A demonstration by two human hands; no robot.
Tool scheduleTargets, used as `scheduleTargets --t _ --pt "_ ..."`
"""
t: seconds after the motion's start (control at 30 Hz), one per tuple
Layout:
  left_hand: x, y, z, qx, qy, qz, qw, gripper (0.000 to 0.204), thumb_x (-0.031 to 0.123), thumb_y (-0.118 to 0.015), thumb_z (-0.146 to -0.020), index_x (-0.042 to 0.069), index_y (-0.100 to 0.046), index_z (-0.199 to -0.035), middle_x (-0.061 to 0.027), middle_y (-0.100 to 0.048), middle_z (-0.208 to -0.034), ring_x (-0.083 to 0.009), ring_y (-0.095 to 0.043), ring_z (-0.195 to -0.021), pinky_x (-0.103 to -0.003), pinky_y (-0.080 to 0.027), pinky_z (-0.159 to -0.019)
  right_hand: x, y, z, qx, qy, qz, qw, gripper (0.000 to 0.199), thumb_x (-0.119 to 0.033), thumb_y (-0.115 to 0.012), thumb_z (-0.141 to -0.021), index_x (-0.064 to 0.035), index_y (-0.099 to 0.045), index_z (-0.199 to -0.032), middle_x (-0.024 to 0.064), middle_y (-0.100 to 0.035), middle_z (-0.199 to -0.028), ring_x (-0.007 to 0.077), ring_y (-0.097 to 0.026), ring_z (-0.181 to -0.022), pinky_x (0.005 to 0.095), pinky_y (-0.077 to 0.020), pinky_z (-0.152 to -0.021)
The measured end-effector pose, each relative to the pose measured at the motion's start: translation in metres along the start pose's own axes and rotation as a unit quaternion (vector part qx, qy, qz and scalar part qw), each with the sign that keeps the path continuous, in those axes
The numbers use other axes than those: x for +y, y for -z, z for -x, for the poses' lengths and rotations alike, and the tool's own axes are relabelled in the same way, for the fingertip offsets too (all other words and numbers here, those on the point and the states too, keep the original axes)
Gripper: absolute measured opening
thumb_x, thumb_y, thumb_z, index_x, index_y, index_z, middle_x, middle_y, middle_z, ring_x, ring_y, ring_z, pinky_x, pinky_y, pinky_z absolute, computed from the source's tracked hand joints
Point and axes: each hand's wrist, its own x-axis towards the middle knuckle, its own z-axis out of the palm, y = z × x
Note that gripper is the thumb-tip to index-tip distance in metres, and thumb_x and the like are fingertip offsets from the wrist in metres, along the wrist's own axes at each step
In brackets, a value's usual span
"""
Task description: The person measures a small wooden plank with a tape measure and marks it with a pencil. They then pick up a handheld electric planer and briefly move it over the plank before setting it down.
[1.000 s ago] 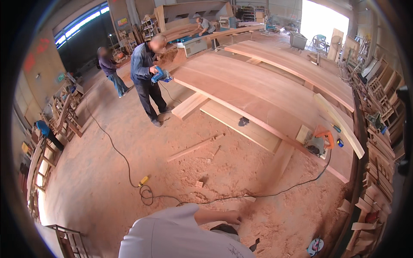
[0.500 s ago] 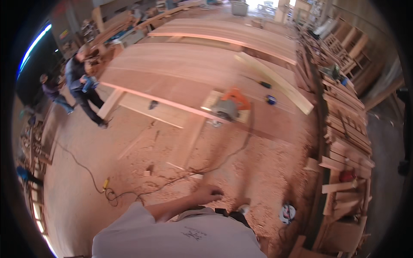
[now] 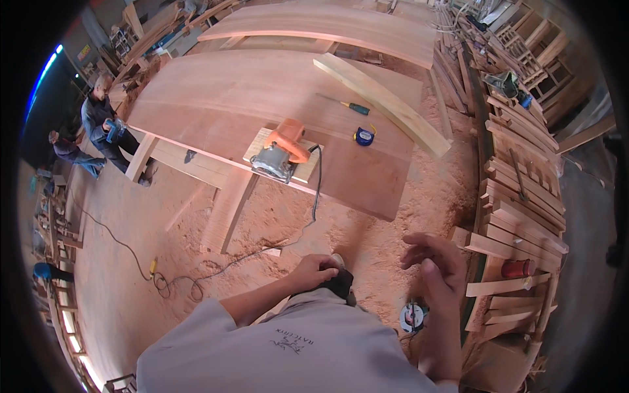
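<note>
My left hand (image 3: 313, 272) is at my waist with its fingers curled in at the top of a small black item (image 3: 341, 286); what it grips there is hidden. Out to the right, my right hand (image 3: 438, 265) is raised with loosely bent fingers, thumb apart, nothing in it. Beyond my hands, an orange and grey circular saw (image 3: 283, 150) rests on a small pale board (image 3: 306, 171) at the near edge of a large reddish wooden panel (image 3: 223, 108). A green-handled screwdriver (image 3: 357, 107), a blue tape measure (image 3: 364, 135) and a long pale plank (image 3: 383, 105) lie on that panel.
The saw's cable (image 3: 318, 190) runs down to the sawdust-covered floor (image 3: 131, 262) and coils at left. Stacked timber (image 3: 524, 196) lines the right side. A disc-shaped tool (image 3: 412, 317) sits below my right hand. Two people (image 3: 101, 121) are at far left, one holding a blue tool.
My right hand has come into view at the right. My left hand has curled in at the black item on my waist. The view has shifted, putting the panel and saw further left and higher.
</note>
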Motion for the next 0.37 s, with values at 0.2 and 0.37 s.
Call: scheduleTargets --t 0.2,0.37 --pt "0.027 -0.011 -0.098 0.07 -0.027 0.073 0.995 0.026 0.014 -0.072 -0.091 -0.002 -0.071 -0.112 -0.0119 -0.074 -0.095 -0.0173 -0.07 -0.087 -0.033 -0.057 -0.081 -0.073 -0.038 -0.115 -0.23 0.001 -0.172 0.958 0.037 -0.007 -0.061 -0.098 -0.0152 -0.059 -0.134 0.0337 -0.057 -0.129 0.0403 -0.068 -0.101 0.0443 -0.0594 -0.083" --pt "0.068 0.011 -0.101 0.159 0.035 0.102 0.981 0.029 0.015 -0.071 -0.095 0.002 -0.07 -0.121 -0.0086 -0.074 -0.099 -0.0138 -0.068 -0.089 -0.03 -0.055 -0.08 -0.073 -0.013 -0.192 -0.438 -0.283 -0.31 0.795 0.06 -0.019 -0.072 -0.091 -0.0174 -0.048 -0.146 0.0248 -0.045 -0.148 0.0405 -0.057 -0.123 0.0553 -0.0432 -0.104"
